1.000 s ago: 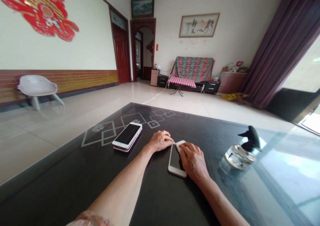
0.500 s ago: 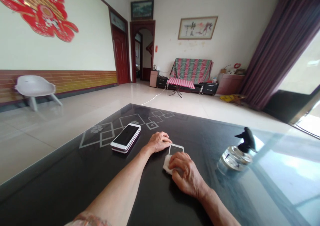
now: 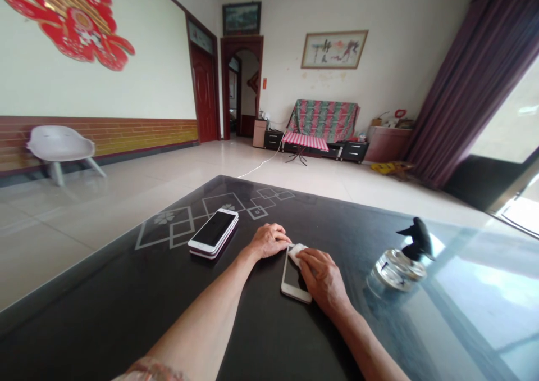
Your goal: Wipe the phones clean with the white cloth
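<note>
A white phone (image 3: 292, 280) with a dark screen lies flat on the black table (image 3: 105, 302), between the two hands and toward the near side. The right hand (image 3: 323, 277) holds a small white cloth (image 3: 297, 252) bunched under its fingers, against the far end of the screen; that hand covers part of the phone's right side. The left hand (image 3: 268, 239) rests palm down, fingers close together, its fingertips at the phone's far left corner; I cannot tell whether they grip the edge or only touch it. To the left, well apart from the phone, sits a stack of phones (image 3: 214, 232), the top one white-framed and face up. To the right stands a clear spray bottle (image 3: 398, 268) with a black trigger head (image 3: 416, 240).
</note>
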Demonstrator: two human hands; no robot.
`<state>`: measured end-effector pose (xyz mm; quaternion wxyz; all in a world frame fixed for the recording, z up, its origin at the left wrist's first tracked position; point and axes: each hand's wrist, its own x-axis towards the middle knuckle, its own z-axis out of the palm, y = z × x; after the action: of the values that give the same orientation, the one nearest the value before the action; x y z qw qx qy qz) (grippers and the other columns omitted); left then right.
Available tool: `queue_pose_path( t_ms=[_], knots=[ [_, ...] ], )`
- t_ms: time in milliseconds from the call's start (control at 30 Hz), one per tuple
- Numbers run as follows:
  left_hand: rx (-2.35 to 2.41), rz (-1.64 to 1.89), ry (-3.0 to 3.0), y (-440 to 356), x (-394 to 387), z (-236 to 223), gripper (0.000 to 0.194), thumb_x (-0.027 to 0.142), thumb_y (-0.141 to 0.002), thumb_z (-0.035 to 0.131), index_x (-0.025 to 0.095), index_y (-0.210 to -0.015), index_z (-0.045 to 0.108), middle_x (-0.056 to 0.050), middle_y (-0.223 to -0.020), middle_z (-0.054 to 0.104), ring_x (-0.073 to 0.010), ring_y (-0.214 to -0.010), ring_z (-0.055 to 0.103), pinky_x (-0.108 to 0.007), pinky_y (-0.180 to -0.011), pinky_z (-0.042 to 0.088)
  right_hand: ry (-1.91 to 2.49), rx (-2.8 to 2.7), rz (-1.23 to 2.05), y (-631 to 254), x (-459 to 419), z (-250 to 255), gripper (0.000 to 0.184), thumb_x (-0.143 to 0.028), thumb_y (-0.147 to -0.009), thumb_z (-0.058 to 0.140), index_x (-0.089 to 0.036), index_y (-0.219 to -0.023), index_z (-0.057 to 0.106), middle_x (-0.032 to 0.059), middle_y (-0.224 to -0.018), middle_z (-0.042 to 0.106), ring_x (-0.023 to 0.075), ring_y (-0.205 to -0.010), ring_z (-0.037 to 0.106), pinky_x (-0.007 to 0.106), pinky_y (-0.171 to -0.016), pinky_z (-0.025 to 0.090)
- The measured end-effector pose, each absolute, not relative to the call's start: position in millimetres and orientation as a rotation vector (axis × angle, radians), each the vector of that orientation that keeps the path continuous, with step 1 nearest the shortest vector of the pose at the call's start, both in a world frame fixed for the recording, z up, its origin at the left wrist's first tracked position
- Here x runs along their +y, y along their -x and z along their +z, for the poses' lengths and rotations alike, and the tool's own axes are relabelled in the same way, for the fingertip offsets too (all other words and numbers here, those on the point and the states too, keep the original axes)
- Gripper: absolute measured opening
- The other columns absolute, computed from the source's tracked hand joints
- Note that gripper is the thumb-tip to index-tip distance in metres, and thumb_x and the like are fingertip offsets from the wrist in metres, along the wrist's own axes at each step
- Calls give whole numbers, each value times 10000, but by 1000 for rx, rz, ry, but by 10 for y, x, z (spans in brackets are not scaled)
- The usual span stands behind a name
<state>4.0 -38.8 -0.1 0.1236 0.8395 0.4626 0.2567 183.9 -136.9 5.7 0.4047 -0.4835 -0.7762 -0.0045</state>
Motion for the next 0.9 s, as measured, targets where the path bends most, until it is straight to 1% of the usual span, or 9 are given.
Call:
queue_pose_path(
  t_ms=[100,200,267,367,467,633,767,900],
  knots=[
    [1341,748,-2468,-36,-383,-3,151,334,-812,630,365,-897,751,76,-1076,650,-158,-941,587,-264,-945,415,1293,-1911,-58,-1888,-1289,-14,237,-240,-876,467,-216,-906,701,58,-988,692,207,-923,612,357,-864,449],
    [1336,748,-2482,-29,-378,-7,152,331,-818,628,368,-902,749,76,-1081,649,-157,-931,585,-268,-935,421,1374,-1859,-99,-1917,-1249,-54,263,-257,-879,446,-203,-908,701,71,-997,690,216,-899,616,366,-836,456],
    [1335,751,-2488,-26,-375,-11,151,331,-818,629,365,-904,749,74,-1085,647,-158,-929,585,-272,-930,425,1395,-1840,-122,-1910,-1258,-53,254,-254,-865,453,-202,-886,701,73,-982,689,217,-874,614,363,-815,457],
    [1337,757,-2491,-26,-371,-13,146,327,-816,635,362,-899,750,72,-1077,652,-160,-927,587,-273,-926,430,1366,-1867,-129,-1868,-1325,-14,189,-202,-801,495,-207,-799,684,55,-891,679,201,-803,599,350,-789,443],
    [1335,760,-2490,-29,-368,-11,141,324,-815,638,363,-890,751,74,-1065,658,-156,-919,590,-267,-920,435,1290,-1924,-79,-1819,-1422,48,151,-135,-729,506,-206,-715,638,35,-803,647,181,-742,569,328,-754,426],
    [1337,760,-2483,-32,-361,-18,146,323,-811,634,360,-890,752,77,-1075,658,-160,-919,591,-271,-921,434,1078,-2049,110,-1750,-1570,157,174,-67,-653,466,-200,-670,577,18,-758,604,160,-726,550,301,-740,415],
    [1346,746,-2471,-34,-356,-24,154,317,-806,628,358,-887,753,78,-1078,660,-162,-915,594,-270,-921,433,974,-2117,206,-1689,-1654,215,188,-48,-639,465,-200,-660,574,13,-747,591,157,-735,551,304,-759,416],
    [1348,731,-2470,-29,-367,-8,164,323,-808,620,357,-900,752,75,-1084,657,-162,-925,592,-264,-928,428,922,-2142,231,-1681,-1663,230,211,-43,-644,470,-206,-674,600,9,-768,613,155,-742,563,306,-768,420]
  ],
)
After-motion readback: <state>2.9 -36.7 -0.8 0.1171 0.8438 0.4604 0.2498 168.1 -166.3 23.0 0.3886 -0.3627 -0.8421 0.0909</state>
